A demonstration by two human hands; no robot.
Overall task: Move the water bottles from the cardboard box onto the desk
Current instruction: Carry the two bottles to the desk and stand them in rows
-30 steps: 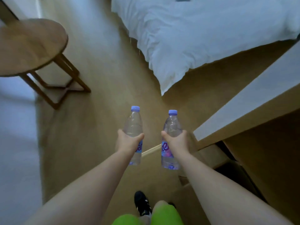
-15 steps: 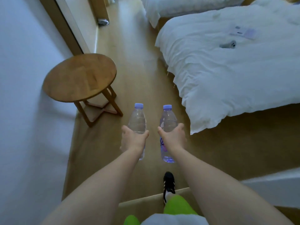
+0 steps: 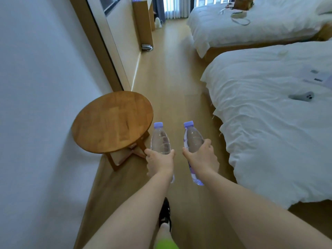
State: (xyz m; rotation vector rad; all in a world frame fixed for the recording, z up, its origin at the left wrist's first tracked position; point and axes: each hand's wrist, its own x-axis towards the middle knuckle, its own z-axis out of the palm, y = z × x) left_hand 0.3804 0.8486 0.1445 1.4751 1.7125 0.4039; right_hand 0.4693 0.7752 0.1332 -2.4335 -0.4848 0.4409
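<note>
Two clear water bottles with pale purple caps are held out in front of me over the wooden floor. My left hand (image 3: pixel 159 163) grips the left bottle (image 3: pixel 160 141) around its middle, upright. My right hand (image 3: pixel 201 158) grips the right bottle (image 3: pixel 193 139), which leans slightly left at the top and shows a purple label below my fingers. The cardboard box and the desk are out of view.
A round wooden side table (image 3: pixel 112 121) stands against the white wall (image 3: pixel 45 105) at left. Two white beds (image 3: pixel 269 123) fill the right side, with a small grey device (image 3: pixel 303 96) on the near one. A wooden-floored aisle (image 3: pixel 170 69) runs ahead between them. My black shoe (image 3: pixel 165 215) is below.
My view has swung left and up, away from the box and desk edge, so more of the room and a second bed show. Both hands still hold their bottles; the right bottle tilted slightly.
</note>
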